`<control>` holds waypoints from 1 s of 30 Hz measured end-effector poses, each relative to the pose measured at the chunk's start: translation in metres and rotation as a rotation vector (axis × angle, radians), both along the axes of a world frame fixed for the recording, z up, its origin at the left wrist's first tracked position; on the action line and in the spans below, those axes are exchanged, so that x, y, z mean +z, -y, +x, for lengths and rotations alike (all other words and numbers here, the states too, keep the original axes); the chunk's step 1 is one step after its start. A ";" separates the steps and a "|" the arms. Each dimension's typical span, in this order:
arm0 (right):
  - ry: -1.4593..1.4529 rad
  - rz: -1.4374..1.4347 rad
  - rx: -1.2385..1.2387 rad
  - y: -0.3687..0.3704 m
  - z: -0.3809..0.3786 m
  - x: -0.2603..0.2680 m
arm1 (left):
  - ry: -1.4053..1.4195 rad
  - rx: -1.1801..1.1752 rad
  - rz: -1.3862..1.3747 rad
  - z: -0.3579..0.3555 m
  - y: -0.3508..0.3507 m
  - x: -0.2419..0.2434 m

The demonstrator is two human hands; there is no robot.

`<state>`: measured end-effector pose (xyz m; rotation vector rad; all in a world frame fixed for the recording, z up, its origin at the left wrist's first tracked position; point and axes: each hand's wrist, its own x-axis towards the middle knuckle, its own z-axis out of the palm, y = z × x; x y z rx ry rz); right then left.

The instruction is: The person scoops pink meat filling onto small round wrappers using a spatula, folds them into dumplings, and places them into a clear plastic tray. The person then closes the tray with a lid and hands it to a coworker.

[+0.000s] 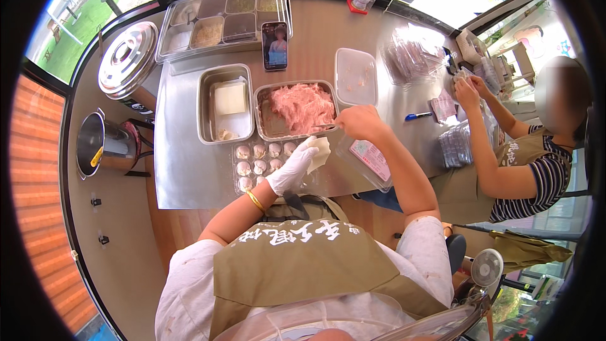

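My left hand (289, 169), in a white glove, holds a square dough wrapper (320, 154) just in front of a metal pan (267, 127). Pink minced meat (303, 106) fills much of that pan. Bare, my right hand (360, 122) grips a thin metal utensil (324, 126), whose end touches the meat at the pan's right edge. A stack of pale wrappers (230, 97) lies in a second metal pan (204, 104) to the left. Filled wontons (243, 168) sit in a clear compartment tray below the pans, partly hidden by my left hand.
A phone (274, 46) stands before a lidded ingredient box (222, 52). Right of the meat lie a plastic lid (356, 78) and a clear container with a pink card (371, 158). Farther right, a co-worker (516, 161) handles something small near stacked clear packaging (412, 54). A pot (91, 144) stands left.
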<state>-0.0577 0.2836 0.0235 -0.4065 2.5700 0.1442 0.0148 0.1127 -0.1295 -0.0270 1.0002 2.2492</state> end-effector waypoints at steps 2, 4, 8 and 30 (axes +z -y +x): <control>0.026 -0.005 -0.003 0.000 -0.007 -0.004 | -0.106 -0.016 -0.010 -0.002 0.000 -0.009; 0.097 -0.095 0.007 -0.002 -0.016 -0.012 | -0.164 -0.027 -0.013 -0.003 -0.002 -0.016; 0.451 -0.405 -0.234 -0.014 -0.043 -0.026 | -0.243 -0.047 0.024 -0.005 -0.003 -0.024; 0.089 -1.449 -0.605 0.024 0.116 -0.046 | 0.319 -0.050 0.622 -0.022 0.081 0.072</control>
